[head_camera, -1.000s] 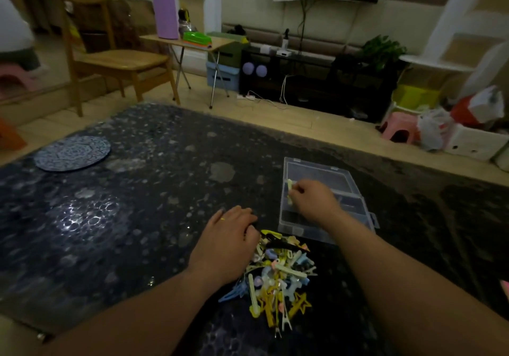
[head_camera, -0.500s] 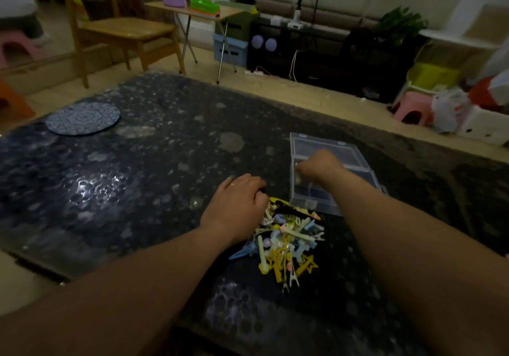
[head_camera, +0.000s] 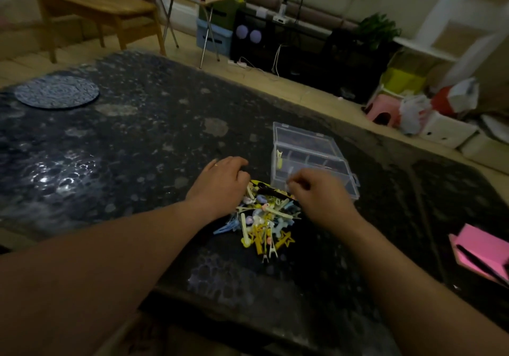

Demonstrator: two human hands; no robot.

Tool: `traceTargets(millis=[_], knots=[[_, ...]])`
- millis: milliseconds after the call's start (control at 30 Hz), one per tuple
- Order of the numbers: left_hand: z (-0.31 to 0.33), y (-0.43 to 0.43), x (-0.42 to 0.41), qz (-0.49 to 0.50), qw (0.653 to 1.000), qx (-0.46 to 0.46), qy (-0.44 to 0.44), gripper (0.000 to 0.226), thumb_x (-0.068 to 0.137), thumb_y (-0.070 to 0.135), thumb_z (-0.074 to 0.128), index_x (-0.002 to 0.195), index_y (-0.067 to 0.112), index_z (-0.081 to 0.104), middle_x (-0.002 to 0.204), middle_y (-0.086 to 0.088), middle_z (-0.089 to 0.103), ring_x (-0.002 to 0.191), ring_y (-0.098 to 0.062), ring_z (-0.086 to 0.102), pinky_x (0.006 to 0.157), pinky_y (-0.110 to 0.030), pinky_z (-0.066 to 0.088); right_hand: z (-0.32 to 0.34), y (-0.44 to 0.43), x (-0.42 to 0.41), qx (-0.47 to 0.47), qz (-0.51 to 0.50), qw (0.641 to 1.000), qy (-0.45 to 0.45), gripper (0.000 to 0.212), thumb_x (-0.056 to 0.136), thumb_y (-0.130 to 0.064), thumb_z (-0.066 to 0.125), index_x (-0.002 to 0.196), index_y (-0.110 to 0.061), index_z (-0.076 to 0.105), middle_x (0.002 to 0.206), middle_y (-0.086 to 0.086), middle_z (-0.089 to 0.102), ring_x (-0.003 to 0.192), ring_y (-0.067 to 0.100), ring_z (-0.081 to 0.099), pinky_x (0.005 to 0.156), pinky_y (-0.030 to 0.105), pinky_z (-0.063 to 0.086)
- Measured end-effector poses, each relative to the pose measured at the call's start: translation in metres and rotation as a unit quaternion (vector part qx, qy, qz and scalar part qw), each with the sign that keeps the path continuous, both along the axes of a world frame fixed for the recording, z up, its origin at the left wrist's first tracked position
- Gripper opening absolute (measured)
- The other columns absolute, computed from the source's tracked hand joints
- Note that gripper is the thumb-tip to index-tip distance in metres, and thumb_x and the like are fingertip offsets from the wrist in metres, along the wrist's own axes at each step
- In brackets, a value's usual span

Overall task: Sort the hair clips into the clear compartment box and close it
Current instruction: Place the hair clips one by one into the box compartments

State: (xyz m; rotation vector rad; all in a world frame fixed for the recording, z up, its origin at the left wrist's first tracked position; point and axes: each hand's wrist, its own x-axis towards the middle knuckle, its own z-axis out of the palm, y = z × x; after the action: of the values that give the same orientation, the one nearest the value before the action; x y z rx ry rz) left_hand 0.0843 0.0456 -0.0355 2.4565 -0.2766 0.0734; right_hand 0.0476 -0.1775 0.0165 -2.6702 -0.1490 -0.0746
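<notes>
A heap of small hair clips (head_camera: 264, 218), yellow, blue, white and pink, lies on the dark speckled table. Just behind it stands the clear compartment box (head_camera: 311, 160) with its lid open. One pale yellow clip (head_camera: 279, 158) rests in the box's left compartment. My left hand (head_camera: 220, 183) lies palm down on the left edge of the heap. My right hand (head_camera: 319, 193) hovers over the heap's right side, in front of the box, fingers curled; it is blurred and I cannot see anything in it.
A round blue mat (head_camera: 56, 95) sits at the far left of the table (head_camera: 124, 149). A pink notepad with a dark pen (head_camera: 482, 256) lies at the right edge. Beyond the table are a wooden chair (head_camera: 102, 5), storage boxes and a pink stool (head_camera: 382, 110).
My right hand put the pale clip into the box's left compartment and drew back to the heap. My left hand stayed on the heap. The view tilted down.
</notes>
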Motion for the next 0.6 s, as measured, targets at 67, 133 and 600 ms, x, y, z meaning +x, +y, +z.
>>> traceTargets(millis=[67, 133, 600], knots=[[0.001, 0.002, 0.002, -0.001, 1.000, 0.002, 0.019, 0.047, 0.103, 0.027, 0.037, 0.146, 0.018, 0.055, 0.147, -0.003, 0.057, 0.132, -0.023, 0.049, 0.116, -0.042, 0.035, -0.007, 0.007, -0.006, -0.054, 0.019, 0.998, 0.009, 0.020, 0.107, -0.029, 0.061, 0.121, -0.029, 0.075, 0.109, -0.010, 0.074, 0.094, 0.006, 0.067, 0.084, 0.031, 0.058], [0.002, 0.006, 0.007, -0.011, 0.999, 0.008, 0.041, 0.046, 0.103, 0.025, 0.038, 0.146, 0.019, 0.054, 0.147, -0.005, 0.057, 0.133, -0.027, 0.049, 0.111, -0.040, 0.040, -0.008, 0.015, -0.004, -0.110, 0.033, 0.993, -0.001, 0.022, 0.106, -0.030, 0.059, 0.121, -0.029, 0.075, 0.110, -0.007, 0.075, 0.093, 0.011, 0.067, 0.083, 0.035, 0.058], [-0.009, 0.021, 0.021, -0.014, 0.995, 0.088, -0.050, 0.042, 0.105, 0.027, 0.039, 0.142, 0.017, 0.057, 0.143, -0.005, 0.060, 0.131, -0.023, 0.052, 0.116, -0.040, 0.035, -0.014, -0.013, -0.022, -0.066, 0.035, 0.996, -0.056, 0.009, 0.103, -0.034, 0.064, 0.110, -0.032, 0.068, 0.101, -0.013, 0.065, 0.090, 0.005, 0.061, 0.078, 0.032, 0.058]])
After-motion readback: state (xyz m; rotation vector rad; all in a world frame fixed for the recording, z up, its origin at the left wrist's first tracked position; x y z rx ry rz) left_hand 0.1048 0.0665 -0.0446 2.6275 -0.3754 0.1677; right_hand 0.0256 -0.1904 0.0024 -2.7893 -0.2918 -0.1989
